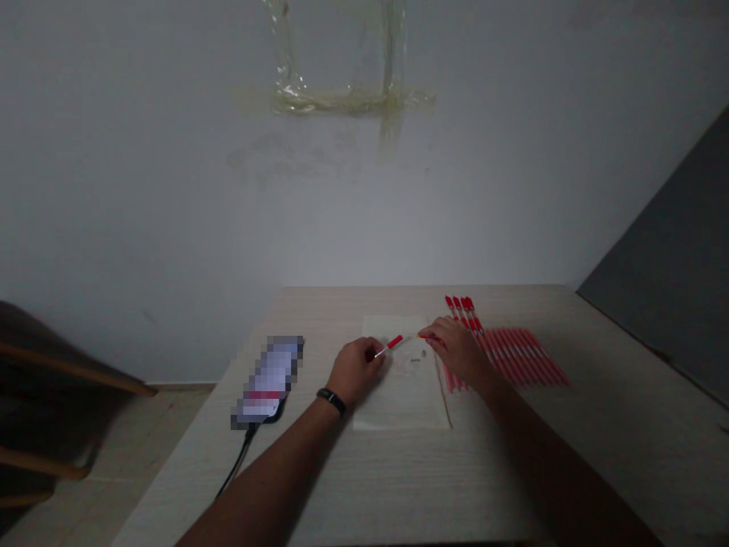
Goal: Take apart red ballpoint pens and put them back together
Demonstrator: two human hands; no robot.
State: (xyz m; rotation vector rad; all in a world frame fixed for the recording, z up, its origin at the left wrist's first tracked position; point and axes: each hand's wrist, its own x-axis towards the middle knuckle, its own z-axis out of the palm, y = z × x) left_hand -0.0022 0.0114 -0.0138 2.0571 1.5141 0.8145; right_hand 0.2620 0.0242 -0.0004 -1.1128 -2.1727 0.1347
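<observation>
My left hand is closed in a pinch on a thin pen part with a red cap, held just above a white sheet of paper. My right hand is closed too, its fingertips gripping the other end of the same slim piece near the paper's top right corner. Several red pens lie in a row right of my right hand, partly under it. A black band circles my left wrist.
A phone with a cable lies on the light wooden table at the left. A white wall stands behind the table, with old tape marks. A dark wooden chair is at the far left. A dark panel is at the right.
</observation>
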